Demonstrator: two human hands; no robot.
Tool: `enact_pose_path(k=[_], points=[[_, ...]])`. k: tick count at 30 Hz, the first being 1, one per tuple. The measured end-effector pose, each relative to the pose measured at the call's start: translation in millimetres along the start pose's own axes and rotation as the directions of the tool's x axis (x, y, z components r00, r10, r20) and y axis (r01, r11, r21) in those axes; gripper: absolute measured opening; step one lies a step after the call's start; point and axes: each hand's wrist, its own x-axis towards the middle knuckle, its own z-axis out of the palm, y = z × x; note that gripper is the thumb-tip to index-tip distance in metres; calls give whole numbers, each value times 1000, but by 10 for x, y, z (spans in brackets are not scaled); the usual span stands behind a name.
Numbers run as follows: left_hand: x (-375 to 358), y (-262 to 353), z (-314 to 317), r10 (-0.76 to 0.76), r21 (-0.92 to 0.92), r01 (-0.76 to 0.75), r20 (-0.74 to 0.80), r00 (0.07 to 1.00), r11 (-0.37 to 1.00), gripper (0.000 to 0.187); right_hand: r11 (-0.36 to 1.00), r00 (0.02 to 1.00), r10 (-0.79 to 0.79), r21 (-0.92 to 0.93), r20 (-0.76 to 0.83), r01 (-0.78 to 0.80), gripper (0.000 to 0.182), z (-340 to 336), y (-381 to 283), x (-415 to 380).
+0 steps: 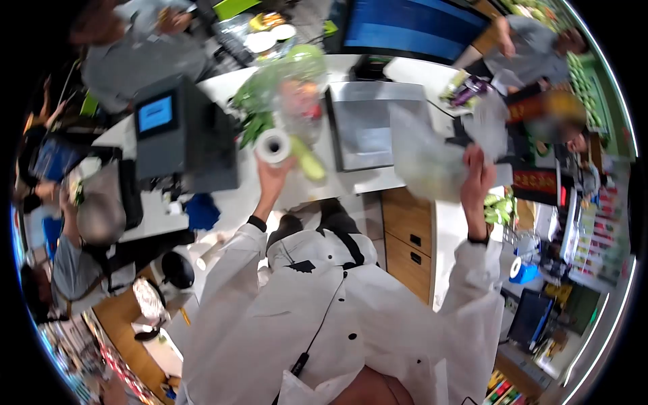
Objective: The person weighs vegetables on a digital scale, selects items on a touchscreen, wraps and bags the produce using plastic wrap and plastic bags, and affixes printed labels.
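Observation:
My left hand (270, 177) is closed around a white roll (273, 146) with a dark hollow core, held above the counter's near edge. Just right of it lies a long pale green vegetable (308, 160). Behind the roll are leafy greens (252, 101) and a clear bag of red and orange produce (297, 94). My right hand (476, 177) is raised on the right, its fingers pinched on a thin clear plastic bag (425, 158). The bag hangs to the left, across the right side of a metal-topped scale (364, 128), and is blurred.
A dark machine with a blue screen (179, 138) stands left on the white counter (297, 194). A large monitor (415, 30) is at the back. Purple vegetables (469, 89) lie back right. Wooden drawers (408, 236) are below. Other people stand left and right.

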Motion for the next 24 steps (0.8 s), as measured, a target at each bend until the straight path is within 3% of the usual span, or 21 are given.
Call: enact_pose_path(k=[1, 2, 3, 6, 8, 9, 11, 12, 15, 16, 17, 18, 19, 20, 21, 24], points=[[-37, -6, 120, -43, -195, 29, -69, 997, 980, 74, 997, 999, -20, -78, -38, 17, 31, -113, 136, 215], [-14, -177, 185, 83, -94, -98, -148, 985, 991, 68, 988, 996, -45, -149, -71, 34, 31, -212, 296, 453], [18, -246, 208, 236, 143, -209, -201, 951, 967, 61, 981, 990, -47, -194, -131, 20, 30, -274, 492, 656], [67, -295, 189, 190, 164, -151, -254, 949, 975, 59, 965, 967, -63, -261, -246, -4, 27, -320, 1209, 1069], [66, -78, 164, 34, -40, -45, -246, 969, 998, 55, 929, 973, -8, -362, -232, -79, 21, -295, 1710, 1223], [53, -13, 126, 30, -30, -39, -252, 967, 999, 55, 938, 970, -42, -344, -238, -43, 18, -261, 1988, 1291], [57, 139, 87, 105, 279, -14, -312, 944, 960, 49, 935, 956, -13, -344, -293, -92, 18, -183, 2429, 1405], [67, 296, 106, 101, 293, 1, -331, 938, 956, 49, 927, 935, 10, -347, -355, -141, 18, -132, 2595, 1474], [-71, 915, 116, -193, 209, 214, -118, 974, 954, 46, 844, 893, 215, -385, -395, -373, 22, -54, 3196, 1637], [-131, 1006, 155, -204, 206, 232, -149, 968, 951, 47, 926, 909, 144, -270, -392, -264, 23, -24, 3455, 1632], [-182, 1026, 142, -278, 171, 301, -149, 949, 938, 48, 907, 890, 257, -223, -377, -357, 26, -22, 3663, 1616], [-229, 1010, 126, -347, 131, 367, -149, 926, 921, 49, 951, 891, 205, -131, -405, -279, 29, 11, 3626, 1537], [-271, 969, 139, -310, 23, 318, -170, 935, 948, 50, 932, 851, 252, -122, -461, -342, 28, 16, 3966, 1458], [-310, 944, 162, -272, -82, 261, -186, 944, 962, 52, 973, 822, 150, -66, -550, -222, 35, 20, 4253, 1405], [-315, 959, 186, -288, -188, 258, -158, 944, 948, 54, 957, 842, 107, -176, -528, -232, 27, -11, 4321, 1332], [-297, 1093, 380, -312, -362, 246, -137, 940, 899, 62, 993, 888, 58, -65, -457, -99, 24, 35, 3714, 1229]])
